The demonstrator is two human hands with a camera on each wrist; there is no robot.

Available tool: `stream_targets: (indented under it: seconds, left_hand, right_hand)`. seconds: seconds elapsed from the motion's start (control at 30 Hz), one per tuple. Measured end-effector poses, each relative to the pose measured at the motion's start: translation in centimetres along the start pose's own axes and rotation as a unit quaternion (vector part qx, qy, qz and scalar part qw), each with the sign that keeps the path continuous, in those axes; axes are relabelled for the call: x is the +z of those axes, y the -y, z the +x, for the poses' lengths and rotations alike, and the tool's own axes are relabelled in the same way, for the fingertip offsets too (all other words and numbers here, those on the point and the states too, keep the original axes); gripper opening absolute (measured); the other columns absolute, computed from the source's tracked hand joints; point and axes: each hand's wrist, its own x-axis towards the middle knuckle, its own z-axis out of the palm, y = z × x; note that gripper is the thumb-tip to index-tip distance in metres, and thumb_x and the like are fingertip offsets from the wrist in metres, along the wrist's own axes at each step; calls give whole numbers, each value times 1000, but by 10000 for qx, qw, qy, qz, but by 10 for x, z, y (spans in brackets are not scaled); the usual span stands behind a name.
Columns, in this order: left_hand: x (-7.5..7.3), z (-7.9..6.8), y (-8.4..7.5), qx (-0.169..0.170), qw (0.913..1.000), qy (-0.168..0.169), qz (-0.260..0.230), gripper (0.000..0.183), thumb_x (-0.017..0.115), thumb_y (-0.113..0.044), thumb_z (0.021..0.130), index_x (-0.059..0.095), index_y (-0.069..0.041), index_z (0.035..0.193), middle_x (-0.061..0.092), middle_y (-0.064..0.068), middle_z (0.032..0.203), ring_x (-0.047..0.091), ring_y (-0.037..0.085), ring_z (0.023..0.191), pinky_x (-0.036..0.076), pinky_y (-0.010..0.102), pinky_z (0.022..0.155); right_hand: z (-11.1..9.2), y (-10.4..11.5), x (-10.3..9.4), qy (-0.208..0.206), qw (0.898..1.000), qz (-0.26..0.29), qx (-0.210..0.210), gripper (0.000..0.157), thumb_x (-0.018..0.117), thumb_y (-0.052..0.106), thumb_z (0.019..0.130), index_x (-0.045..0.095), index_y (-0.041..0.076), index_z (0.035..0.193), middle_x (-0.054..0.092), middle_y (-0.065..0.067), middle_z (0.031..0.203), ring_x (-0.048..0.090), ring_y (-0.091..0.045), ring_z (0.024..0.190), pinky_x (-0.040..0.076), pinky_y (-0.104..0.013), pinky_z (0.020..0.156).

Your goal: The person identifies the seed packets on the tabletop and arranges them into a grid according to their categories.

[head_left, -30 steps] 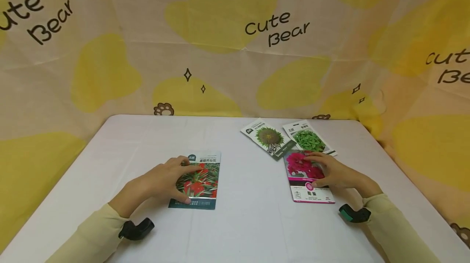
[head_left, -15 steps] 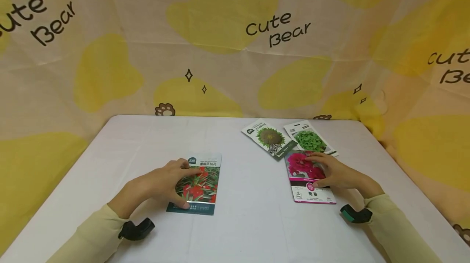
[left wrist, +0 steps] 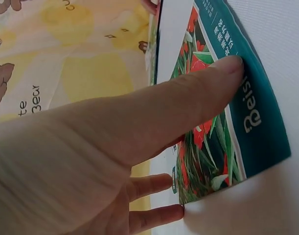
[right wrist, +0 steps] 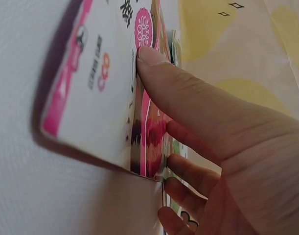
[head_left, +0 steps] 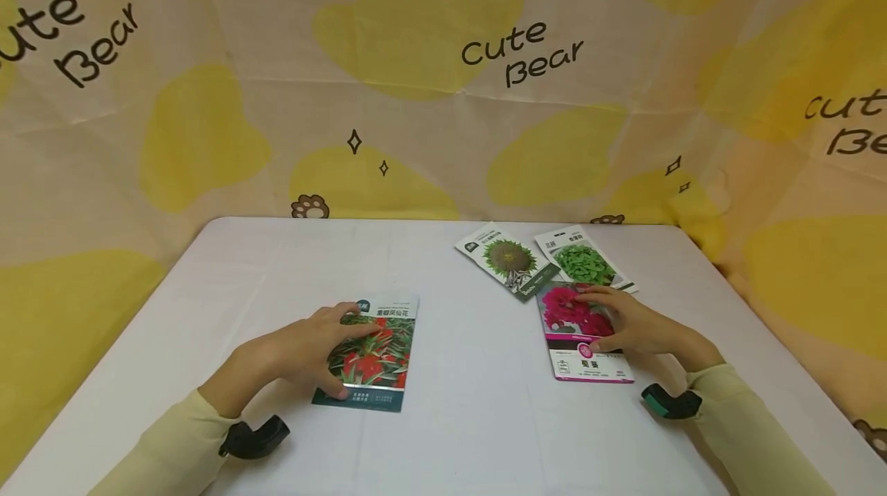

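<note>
My left hand [head_left: 298, 353] rests on a seed packet [head_left: 377, 361] with red flowers and a dark green bottom band, lying flat at the table's left-centre. In the left wrist view its thumb [left wrist: 208, 90] presses near the band, and the other fingers spread along the packet's side. Over at the right, my right hand [head_left: 634, 326] lies on a pink-flower seed packet [head_left: 564, 369] with a white lower half. The thumb [right wrist: 178, 88] touches the round pink emblem in the right wrist view, while the fingertips reach the flower picture.
Behind the pink packet lie a seed packet with a sunflower head [head_left: 509, 257] and one with green leaves [head_left: 582, 265], partly overlapping. A white table [head_left: 457, 434] ends at a yellow-patterned cloth backdrop [head_left: 416, 118]. Black wrist devices [head_left: 255, 437] sit at both cuffs.
The red-flower packet has slid slightly toward the table's near edge under my left hand, tilting a little. My right hand and the pink-flower packet have stayed in place.
</note>
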Motion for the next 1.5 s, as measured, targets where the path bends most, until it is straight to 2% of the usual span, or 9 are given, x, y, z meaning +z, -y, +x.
stream_targets:
  seconds: [0.07, 0.3, 0.57, 0.73, 0.93, 1.37, 1.5]
  left_hand:
    - [1, -1, 0, 28, 10000, -5, -6, 97, 92, -42, 69, 47, -26, 153, 33, 18, 161, 36, 42, 144, 45, 64, 104]
    - [7, -7, 4, 282, 9991, -314, 61, 96, 89, -51, 69, 47, -27, 152, 39, 18, 157, 38, 46, 142, 43, 68, 103]
    - [20, -10, 7, 450, 9970, -614, 96, 93, 83, -61, 73, 47, -29, 152, 39, 20, 156, 37, 47, 142, 38, 70, 105]
    - [26, -13, 4, 579, 9966, -585, 14, 94, 82, -63, 73, 45, -31, 153, 38, 19, 156, 36, 46, 143, 37, 70, 106]
    - [27, -13, 2, 562, 9968, -563, -74, 94, 81, -64, 73, 43, -33, 154, 35, 18, 159, 34, 46, 144, 32, 70, 111]
    - [26, -14, 1, 578, 9966, -584, 41, 95, 82, -65, 71, 45, -32, 153, 39, 19, 155, 38, 46, 142, 35, 70, 108]
    - [26, -15, 1, 599, 9963, -618, 55, 95, 81, -66, 71, 45, -32, 153, 39, 19, 155, 38, 46, 142, 36, 70, 108]
  right_hand:
    - [1, -1, 1, 9, 10000, -42, 24, 79, 85, 30, 81, 50, 4, 147, 32, -31, 156, 19, -59, 143, 25, -80, 107]
    - [3, -3, 1, 8, 10000, -33, -72, 79, 85, 28, 81, 50, 2, 146, 33, -31, 155, 21, -58, 143, 26, -79, 108]
    - [3, -4, 2, 4, 10000, 40, -78, 78, 85, 27, 81, 50, 3, 146, 33, -32, 154, 22, -59, 142, 26, -78, 108]
    - [4, -4, 4, 41, 9999, 73, -112, 77, 85, 25, 81, 50, 2, 146, 33, -32, 155, 22, -59, 142, 26, -78, 108]
    - [3, -2, 1, 32, 10000, -19, -49, 77, 85, 25, 81, 49, 2, 146, 32, -32, 155, 22, -59, 142, 26, -79, 108]
    - [0, 1, 0, 32, 9998, 180, 30, 78, 84, 26, 82, 48, 2, 147, 31, -33, 155, 18, -60, 143, 23, -79, 109]
    - [0, 0, -1, 7, 9999, 93, 139, 79, 83, 29, 83, 47, 3, 148, 30, -35, 155, 19, -61, 143, 22, -80, 108]
